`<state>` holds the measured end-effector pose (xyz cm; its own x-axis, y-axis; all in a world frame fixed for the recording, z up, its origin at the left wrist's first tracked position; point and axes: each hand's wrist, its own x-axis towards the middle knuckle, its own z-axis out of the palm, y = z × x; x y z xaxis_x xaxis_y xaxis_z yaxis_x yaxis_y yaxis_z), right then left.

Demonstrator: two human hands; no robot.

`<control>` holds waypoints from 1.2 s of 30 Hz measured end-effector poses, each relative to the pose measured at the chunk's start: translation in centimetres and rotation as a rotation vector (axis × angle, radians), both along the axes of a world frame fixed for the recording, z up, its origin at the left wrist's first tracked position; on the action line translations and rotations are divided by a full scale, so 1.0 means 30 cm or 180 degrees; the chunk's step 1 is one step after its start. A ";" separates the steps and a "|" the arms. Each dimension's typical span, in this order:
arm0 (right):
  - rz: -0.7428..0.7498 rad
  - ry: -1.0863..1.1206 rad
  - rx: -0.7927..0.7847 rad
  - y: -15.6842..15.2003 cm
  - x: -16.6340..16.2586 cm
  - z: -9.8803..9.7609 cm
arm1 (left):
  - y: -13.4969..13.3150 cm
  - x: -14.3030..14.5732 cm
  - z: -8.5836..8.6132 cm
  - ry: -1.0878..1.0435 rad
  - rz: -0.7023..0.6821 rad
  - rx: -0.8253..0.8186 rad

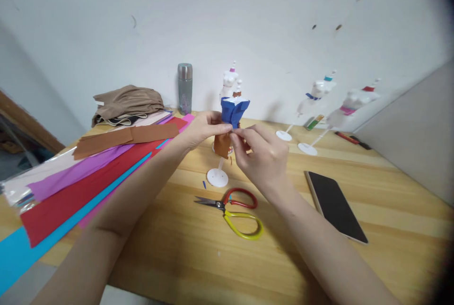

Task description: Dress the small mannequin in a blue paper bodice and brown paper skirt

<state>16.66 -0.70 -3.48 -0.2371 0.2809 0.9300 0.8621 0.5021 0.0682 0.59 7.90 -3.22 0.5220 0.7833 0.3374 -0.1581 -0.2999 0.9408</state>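
A small white dress form on a round base (pixel 217 178) stands upright between my hands. It wears a blue fabric top (pixel 234 112) and a brown fabric piece (pixel 222 144) below it, with a brown band at the neck. My left hand (pixel 205 130) is closed around the form's waist from the left, its thumb along the lower edge of the blue top. From the right, my right hand (pixel 260 153) pinches at the front of the waist, where blue and brown meet. What lies between its fingertips is too small to make out.
Scissors (pixel 219 204) with red and yellow handles lie in front. At right are a dark phone (pixel 336 205) and dressed mini forms (pixel 321 88). Coloured fabric strips (pixel 92 187), folded brown cloth (pixel 129 99) and a grey flask (pixel 185 88) are left. Another form (pixel 230 79) stands behind.
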 end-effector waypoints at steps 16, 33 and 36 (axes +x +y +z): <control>0.0080 0.0063 -0.0525 -0.057 0.019 0.044 | 0.018 -0.004 -0.008 -0.0036 -0.0128 0.0058; 0.0347 0.0657 -0.1513 -0.004 0.087 0.076 | 0.042 -0.009 -0.029 -0.0193 -0.0664 -0.0070; 0.0267 0.0567 -0.1518 0.008 0.093 0.062 | 0.043 -0.011 -0.028 -0.0129 -0.0568 -0.0034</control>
